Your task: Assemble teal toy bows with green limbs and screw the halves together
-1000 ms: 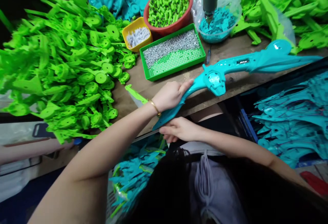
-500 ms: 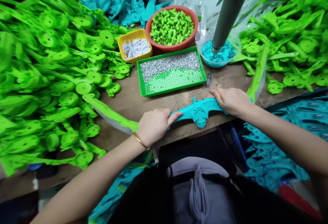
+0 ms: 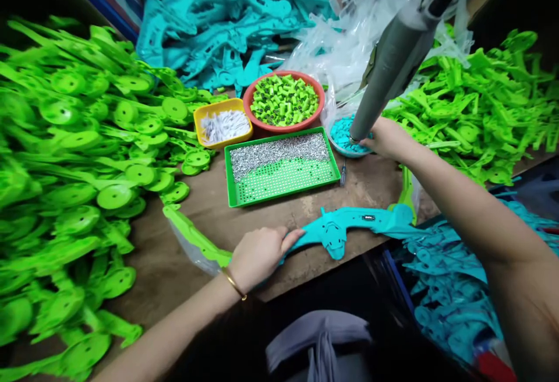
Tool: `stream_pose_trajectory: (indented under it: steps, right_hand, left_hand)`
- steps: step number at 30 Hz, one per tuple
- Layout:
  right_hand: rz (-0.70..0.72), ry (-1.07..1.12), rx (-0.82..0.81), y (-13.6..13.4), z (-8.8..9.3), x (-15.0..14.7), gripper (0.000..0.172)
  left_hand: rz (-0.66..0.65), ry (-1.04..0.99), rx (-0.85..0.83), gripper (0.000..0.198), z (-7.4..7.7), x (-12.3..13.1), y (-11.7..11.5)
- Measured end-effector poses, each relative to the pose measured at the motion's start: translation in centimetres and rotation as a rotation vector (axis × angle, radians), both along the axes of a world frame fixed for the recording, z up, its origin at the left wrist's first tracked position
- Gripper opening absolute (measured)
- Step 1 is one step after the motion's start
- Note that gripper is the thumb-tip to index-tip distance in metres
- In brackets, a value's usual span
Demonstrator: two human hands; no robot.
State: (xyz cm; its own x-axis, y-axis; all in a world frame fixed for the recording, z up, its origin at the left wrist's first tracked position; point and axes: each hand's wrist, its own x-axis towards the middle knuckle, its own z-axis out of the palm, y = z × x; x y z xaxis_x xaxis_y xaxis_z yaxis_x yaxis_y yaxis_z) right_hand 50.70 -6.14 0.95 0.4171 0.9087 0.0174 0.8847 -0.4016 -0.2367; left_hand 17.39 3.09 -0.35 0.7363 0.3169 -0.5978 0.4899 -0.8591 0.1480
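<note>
My left hand [image 3: 262, 254] is wrapped round the left end of a long turquoise plastic part [image 3: 334, 236], which lies along the table's front edge. Green plastic arms stick out at both ends of it, the left arm [image 3: 198, 236] and the right arm [image 3: 407, 193], with clear film on them. At the rim of a clear bowl [image 3: 345, 152] of small turquoise pieces [image 3: 342, 131] is my right hand [image 3: 386, 137], its fingertips partly hidden behind a hanging grey power screwdriver [image 3: 388, 73]. Whether those fingers hold a piece cannot be made out.
A green tray [image 3: 283, 187] of screws stands ahead, with a yellow tub [image 3: 201, 131] of white pieces and a red bowl [image 3: 321, 105] of green pieces behind. Green parts are heaped left [image 3: 82, 155] and right [image 3: 476, 114]; turquoise parts [image 3: 218, 15] lie at the back.
My right hand has let go of the turquoise part's right end and moved up to the clear bowl. My left hand keeps its hold. The view has tilted upward.
</note>
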Motion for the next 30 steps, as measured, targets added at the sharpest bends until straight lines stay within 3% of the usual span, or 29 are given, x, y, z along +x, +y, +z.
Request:
stream_pose_trajectory:
  steps: [3,7,9,11,15,19,22,27,30]
  right_hand:
    - [0.007,0.095,0.124,0.7,-0.6,1.0,0.012]
    - [-0.226,0.441,0.405,-0.9,0.5,1.4,0.023]
    - [-0.324,0.613,0.426,-2.7,1.4,0.9,0.029]
    - [-0.336,0.675,0.358,-4.7,2.0,-0.5,0.027]
    - [-0.216,0.759,0.157,-7.5,2.0,-4.8,0.024]
    - [-0.088,0.927,-0.073,-7.8,1.1,-8.0,0.026]
    - [0.099,0.831,-0.219,-7.1,0.9,-8.1,0.024]
    - [0.401,0.7,-0.258,-5.9,0.5,-7.4,0.025]
    - [0.501,0.646,-0.314,-5.2,0.1,-7.4,0.024]
  left_hand:
    - [0.009,-0.007,-0.033,0.069,0.0,-0.4,0.3]
    - [0.017,-0.026,-0.037,0.069,0.1,-0.7,0.9]
    - [0.014,-0.035,-0.03,0.068,0.1,-0.8,1.0]
    - [0.008,-0.04,-0.01,0.069,0.0,-0.9,1.2]
    - [0.01,-0.03,0.002,0.07,-0.4,-1.0,1.3]
    - [0.01,-0.022,-0.014,0.071,-0.7,-1.1,1.2]
    - [0.014,-0.019,0.002,0.072,-0.7,-0.9,1.1]
    - [0.028,-0.002,0.013,0.073,-0.6,-0.7,1.0]
    - [0.024,0.003,0.018,0.073,-0.6,-0.7,0.9]
